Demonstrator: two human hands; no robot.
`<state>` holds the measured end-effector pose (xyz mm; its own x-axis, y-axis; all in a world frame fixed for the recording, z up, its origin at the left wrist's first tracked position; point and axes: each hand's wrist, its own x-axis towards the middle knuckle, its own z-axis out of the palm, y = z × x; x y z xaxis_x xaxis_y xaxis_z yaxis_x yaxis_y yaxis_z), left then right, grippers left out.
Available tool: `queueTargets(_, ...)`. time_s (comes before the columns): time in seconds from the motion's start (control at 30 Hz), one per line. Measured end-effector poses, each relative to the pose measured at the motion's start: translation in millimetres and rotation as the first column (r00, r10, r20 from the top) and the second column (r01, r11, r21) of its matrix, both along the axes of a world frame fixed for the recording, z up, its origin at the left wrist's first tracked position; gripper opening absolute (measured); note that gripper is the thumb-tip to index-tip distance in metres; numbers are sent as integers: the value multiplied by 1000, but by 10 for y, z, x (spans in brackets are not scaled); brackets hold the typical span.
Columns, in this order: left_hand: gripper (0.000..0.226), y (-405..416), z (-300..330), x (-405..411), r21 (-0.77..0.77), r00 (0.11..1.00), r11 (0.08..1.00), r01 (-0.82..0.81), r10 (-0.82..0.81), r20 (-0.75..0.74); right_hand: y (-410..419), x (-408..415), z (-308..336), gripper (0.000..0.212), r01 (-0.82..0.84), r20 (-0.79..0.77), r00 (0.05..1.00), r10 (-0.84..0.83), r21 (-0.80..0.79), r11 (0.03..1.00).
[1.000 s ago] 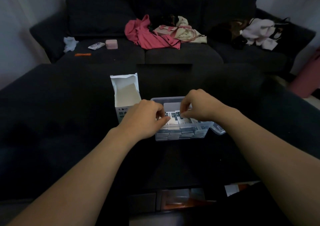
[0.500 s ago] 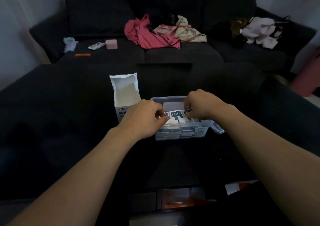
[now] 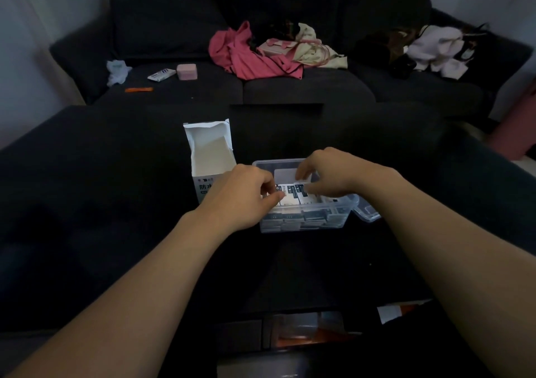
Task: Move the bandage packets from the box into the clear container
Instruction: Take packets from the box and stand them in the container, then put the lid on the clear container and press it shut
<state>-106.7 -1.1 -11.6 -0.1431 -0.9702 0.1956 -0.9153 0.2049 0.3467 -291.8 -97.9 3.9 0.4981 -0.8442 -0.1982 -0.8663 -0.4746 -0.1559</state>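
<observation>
A clear container (image 3: pixel 339 218) sits on the dark surface in front of me, filled with several white bandage packets (image 3: pixel 290 201). Both hands reach into its open top. My left hand (image 3: pixel 240 196) is curled at the container's left side, its fingertips pinching the edge of the top packets. My right hand (image 3: pixel 327 172) hovers over the back right, thumb and fingers pinching a packet. The open white box (image 3: pixel 208 157) stands upright just left of the container, flap raised; its inside looks empty from here.
The container's clear lid (image 3: pixel 367 211) lies at its right side. A dark sofa behind holds pink clothing (image 3: pixel 249 56), a bag, a small pink case (image 3: pixel 187 71), a white packet and an orange strip. A paper scrap (image 3: pixel 390 314) lies near the lower right.
My right hand has shifted slightly back and up over the packets in the container. The left hand stays at the container's left edge. The box has not moved.
</observation>
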Motion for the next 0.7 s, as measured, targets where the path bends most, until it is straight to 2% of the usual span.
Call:
queueTargets(0.13,27,3,-3,7,-12,1000,1000,-1,1,-2,23,40,-48,39,-42,-42,998,42,6,999)
queueTargets(0.43,28,-3,1,3,6,1000,1000,-1,1,10,-2,34,-6,50,2,-98,995,-2,-2,1000)
queueTargets(0.63,27,3,14,-5,23,1000,1000,-7,6,17,-4,3,-17,49,3,-39,999,-2,16,1000)
queueTargets(0.7,27,9,8,-3,9,1000,1000,-9,9,14,-12,-58,27,41,7,98,995,-2,-48,999)
